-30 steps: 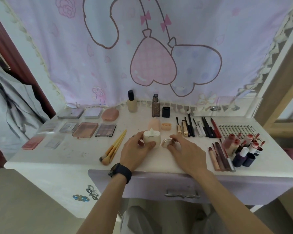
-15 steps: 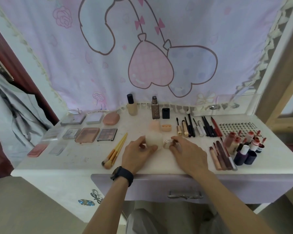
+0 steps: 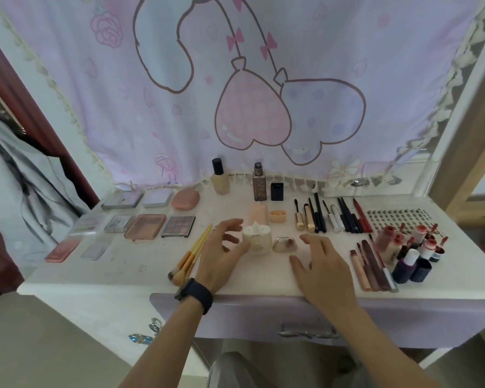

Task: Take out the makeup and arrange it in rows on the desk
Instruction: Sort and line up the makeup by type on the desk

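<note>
The cream jar (image 3: 256,239) stands upright in the middle of the desk (image 3: 123,273), the small compact (image 3: 284,244) just beside it. Left hand (image 3: 221,253), fingers spread, holds nothing; right hand (image 3: 319,264) is likewise wide and empty. Align both items with light fingertip nudges at the base, so the cream jar does not tip

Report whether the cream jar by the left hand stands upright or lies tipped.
Upright: the cream jar sits on its base on the desk, pointed top up.
</note>
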`<state>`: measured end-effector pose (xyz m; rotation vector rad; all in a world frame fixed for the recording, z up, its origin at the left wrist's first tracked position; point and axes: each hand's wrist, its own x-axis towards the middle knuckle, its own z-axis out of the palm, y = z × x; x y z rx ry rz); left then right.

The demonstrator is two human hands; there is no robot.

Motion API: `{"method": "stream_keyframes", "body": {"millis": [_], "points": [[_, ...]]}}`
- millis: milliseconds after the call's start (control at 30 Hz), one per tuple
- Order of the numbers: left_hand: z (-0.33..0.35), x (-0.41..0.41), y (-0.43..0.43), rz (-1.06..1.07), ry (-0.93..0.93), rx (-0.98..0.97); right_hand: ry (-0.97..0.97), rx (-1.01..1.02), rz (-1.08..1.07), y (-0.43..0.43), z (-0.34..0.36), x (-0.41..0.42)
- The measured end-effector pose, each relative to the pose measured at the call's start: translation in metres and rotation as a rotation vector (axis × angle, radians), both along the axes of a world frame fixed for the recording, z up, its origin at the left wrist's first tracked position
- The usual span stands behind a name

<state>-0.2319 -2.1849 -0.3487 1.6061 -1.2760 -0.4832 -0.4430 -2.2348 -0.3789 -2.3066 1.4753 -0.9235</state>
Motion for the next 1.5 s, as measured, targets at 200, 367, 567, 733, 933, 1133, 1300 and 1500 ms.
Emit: {"method": "stream_keyframes", "body": {"millis": [200,367,567,733,933,1133,1300,1500], "points": [[0.046,0.032,-0.044,0.191,0.001,-0.013,0.2,-0.186,-0.117,0.002,-0.01,-0.001],[0.054,0.068,-0.102,0.37,-0.206,0.242,0.216,-0.155,-0.094,0.002,-0.014,0.0],[0.044,0.07,-0.142,0.409,-0.182,0.387,0.275,-0.101,-0.105,0.004,-0.015,0.003],[0.033,0.066,-0.161,0.45,-0.145,0.381,0.3,-0.087,-0.112,0.003,-0.015,0.003],[0.027,0.061,-0.158,0.526,-0.143,0.35,0.289,-0.092,-0.106,0.003,-0.016,0.003],[0.031,0.063,-0.13,0.441,-0.066,0.297,0.283,-0.084,-0.103,0.002,-0.014,0.002],[0.044,0.064,-0.1,0.411,0.07,0.183,0.334,-0.052,-0.091,0.003,-0.012,0.0],[0.068,0.039,-0.052,0.26,0.418,-0.063,0.323,-0.002,-0.067,0.004,-0.01,-0.004]]}}
